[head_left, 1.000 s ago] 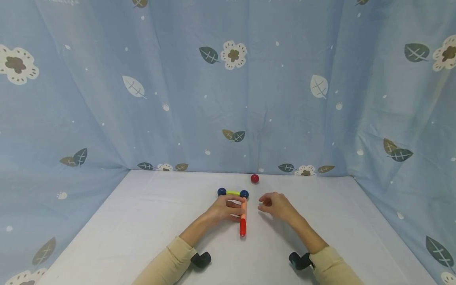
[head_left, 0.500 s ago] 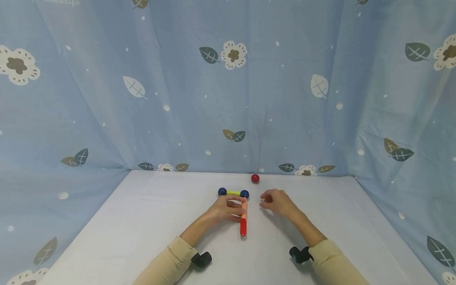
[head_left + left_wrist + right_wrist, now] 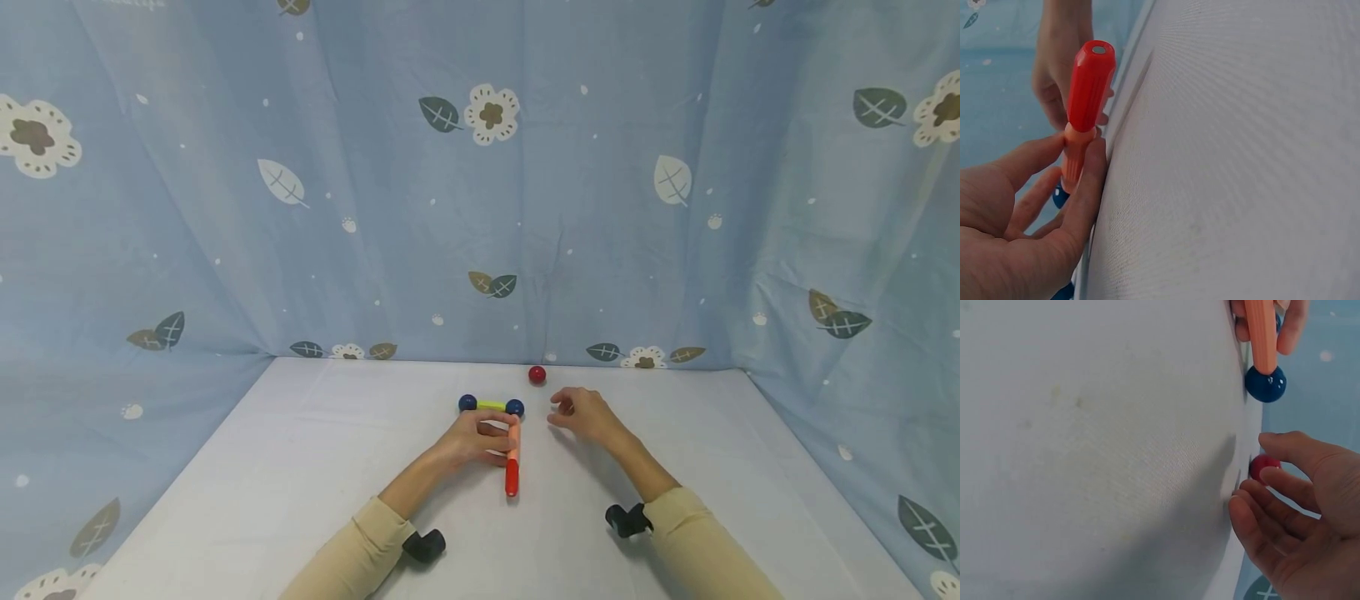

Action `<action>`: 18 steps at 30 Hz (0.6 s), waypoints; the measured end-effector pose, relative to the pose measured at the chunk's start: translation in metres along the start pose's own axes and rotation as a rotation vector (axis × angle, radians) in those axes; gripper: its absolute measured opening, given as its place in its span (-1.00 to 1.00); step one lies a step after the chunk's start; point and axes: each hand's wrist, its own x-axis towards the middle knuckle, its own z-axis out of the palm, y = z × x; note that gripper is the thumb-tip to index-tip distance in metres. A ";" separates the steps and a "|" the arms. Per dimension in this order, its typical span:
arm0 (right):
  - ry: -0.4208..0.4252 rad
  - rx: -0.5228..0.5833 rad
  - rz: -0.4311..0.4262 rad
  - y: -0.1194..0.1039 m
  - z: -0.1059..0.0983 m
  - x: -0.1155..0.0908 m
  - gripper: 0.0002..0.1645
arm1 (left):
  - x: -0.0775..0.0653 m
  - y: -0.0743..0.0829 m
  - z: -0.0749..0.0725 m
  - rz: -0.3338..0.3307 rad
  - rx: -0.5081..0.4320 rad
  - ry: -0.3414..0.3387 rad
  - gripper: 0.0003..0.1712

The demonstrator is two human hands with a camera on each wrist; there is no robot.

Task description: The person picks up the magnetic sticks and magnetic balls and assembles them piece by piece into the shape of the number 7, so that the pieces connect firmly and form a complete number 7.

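My left hand (image 3: 463, 440) pinches an orange magnetic rod (image 3: 1072, 159) between thumb and fingers. A red magnetic rod (image 3: 512, 478) continues from its near end, a metal dot (image 3: 1099, 49) showing in its tip. At the orange rod's far end is a blue ball (image 3: 1265, 384). From that ball a yellow-green rod (image 3: 491, 406) runs left to another blue ball (image 3: 467, 402). To the right, my right hand (image 3: 588, 415) hovers over the table with fingers loosely bent, holding nothing. Beyond it lies a red ball (image 3: 537, 375), partly covered by the fingers in the right wrist view.
The white table (image 3: 315, 467) runs back to a blue patterned curtain (image 3: 405, 225), which also hangs along both sides. Black wrist devices are strapped near the left cuff (image 3: 424, 547) and right cuff (image 3: 628, 520).
My right hand has moved slightly away from me, a bit closer to the red ball. The left hand and the joined rods and balls stay where they were.
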 end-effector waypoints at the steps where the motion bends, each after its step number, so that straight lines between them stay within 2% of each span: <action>1: 0.002 0.003 0.007 0.000 0.000 0.001 -0.55 | 0.000 0.000 0.000 -0.001 -0.002 -0.001 -0.53; 9: 0.015 0.016 0.045 0.002 -0.003 0.006 -0.42 | 0.001 0.000 0.000 0.004 -0.013 -0.013 -0.52; 18: 0.027 0.021 0.046 0.006 -0.005 0.014 -0.33 | 0.001 0.000 0.000 -0.002 -0.004 -0.014 -0.54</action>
